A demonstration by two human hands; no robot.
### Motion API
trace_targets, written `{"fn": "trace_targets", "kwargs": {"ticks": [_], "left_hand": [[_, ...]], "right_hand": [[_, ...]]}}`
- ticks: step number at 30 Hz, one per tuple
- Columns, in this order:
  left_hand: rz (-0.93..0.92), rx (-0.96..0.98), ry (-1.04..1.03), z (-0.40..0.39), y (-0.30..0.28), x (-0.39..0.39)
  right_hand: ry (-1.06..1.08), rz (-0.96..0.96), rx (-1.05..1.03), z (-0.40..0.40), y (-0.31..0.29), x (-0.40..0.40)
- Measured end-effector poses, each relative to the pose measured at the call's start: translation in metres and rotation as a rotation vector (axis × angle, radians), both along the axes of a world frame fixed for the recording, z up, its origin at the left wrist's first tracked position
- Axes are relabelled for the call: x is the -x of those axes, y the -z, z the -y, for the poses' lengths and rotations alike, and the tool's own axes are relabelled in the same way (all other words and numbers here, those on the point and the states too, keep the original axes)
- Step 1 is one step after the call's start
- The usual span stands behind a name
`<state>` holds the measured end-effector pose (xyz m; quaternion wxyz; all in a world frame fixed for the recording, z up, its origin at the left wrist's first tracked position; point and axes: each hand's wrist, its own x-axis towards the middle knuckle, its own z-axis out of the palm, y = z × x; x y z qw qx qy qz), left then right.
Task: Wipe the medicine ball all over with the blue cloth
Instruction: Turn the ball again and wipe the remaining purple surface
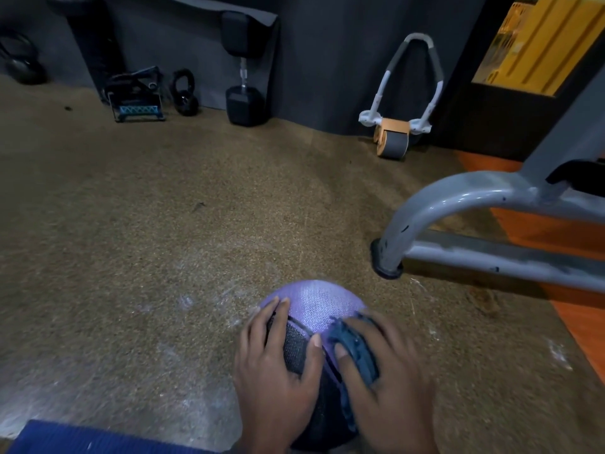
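On the floor (163,224), the medicine ball (316,309) rests; left hand (278,371) lies flat, fingers spread, while right hand (386,371) fingers press the blue cloth (355,348) against it.

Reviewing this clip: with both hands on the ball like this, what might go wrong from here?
1. The medicine ball sits loose on the floor; only the left hand steadies it, so it may roll toward the grey metal frame.
2. The blue cloth is bunched under the right hand, so each pass likely covers little.
3. The underside faces the floor and may get missed.
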<state>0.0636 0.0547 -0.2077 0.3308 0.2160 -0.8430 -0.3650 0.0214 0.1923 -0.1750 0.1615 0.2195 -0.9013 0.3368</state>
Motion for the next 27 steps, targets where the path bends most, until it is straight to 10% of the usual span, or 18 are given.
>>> {"fn": "trace_targets", "kwargs": {"ticks": [7, 15, 22, 27], "left_hand": [[0.033, -0.023, -0.016, -0.001, -0.002, 0.003], [-0.007, 0.027, 0.020, 0.004, 0.003, 0.004], [0.023, -0.011, -0.016, 0.000, -0.001, 0.004], [0.100, 0.027, -0.110, -0.013, -0.003, 0.000]], "right_hand": [[0.180, 0.742, 0.349, -0.017, -0.001, 0.062], [0.005, -0.049, -0.216, 0.015, -0.015, 0.004], [0.151, 0.765, 0.091, -0.007, -0.008, 0.086], [0.143, 0.852, 0.212, -0.018, 0.009, 0.093]]}}
